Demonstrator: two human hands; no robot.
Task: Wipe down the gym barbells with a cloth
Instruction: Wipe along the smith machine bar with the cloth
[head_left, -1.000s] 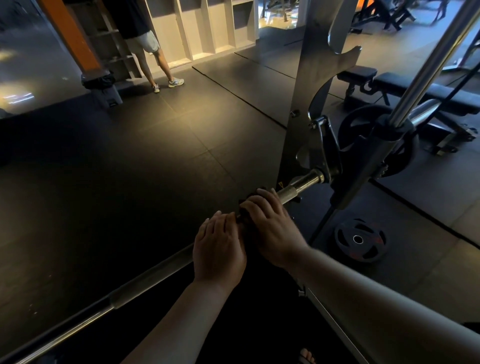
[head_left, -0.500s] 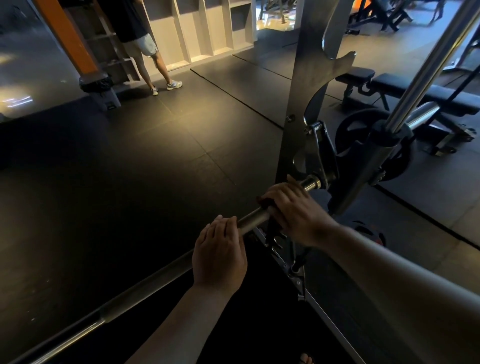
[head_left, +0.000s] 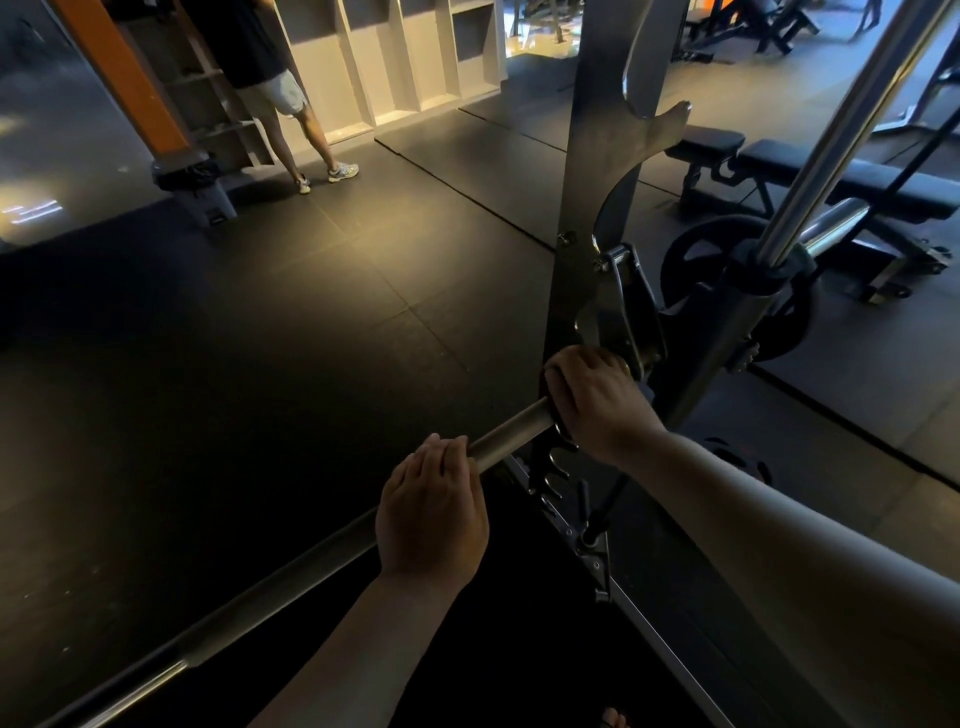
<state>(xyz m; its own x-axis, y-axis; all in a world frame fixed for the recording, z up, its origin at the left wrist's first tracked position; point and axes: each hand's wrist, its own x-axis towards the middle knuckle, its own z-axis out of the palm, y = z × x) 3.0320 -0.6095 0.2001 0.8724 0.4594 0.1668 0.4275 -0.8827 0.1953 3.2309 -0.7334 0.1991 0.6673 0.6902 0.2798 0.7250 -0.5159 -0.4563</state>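
- Gripping the barbell (head_left: 511, 435) from above, the left hand (head_left: 431, 512) sits low in the centre of the frame, its fingers curled over the top of the bar.
- The right hand (head_left: 597, 400) is up and to the right of it, at the middle right of the frame. Its fingers wrap round the bar with a dark cloth (head_left: 551, 387) under the palm. Only a dark edge of the cloth shows at the hand's left side.
- The two hands are apart, with a short bare stretch of bar between them.
- The barbell runs on a slant from the lower left corner up to the middle right, where it meets a metal hook (head_left: 626, 306) on a steel post (head_left: 587, 197).
- Right of the post, a chrome rod (head_left: 852, 124) slants towards the upper right corner, and a black weight plate (head_left: 691, 260) sits behind it.
- A padded bench (head_left: 810, 174) stands in the upper right.
- In the upper left, a person (head_left: 260, 57) in a dark top and light shorts stands by pale shelves (head_left: 405, 62), beside an orange column (head_left: 124, 78).
- Dark rubber floor (head_left: 311, 322) fills the middle of the frame.
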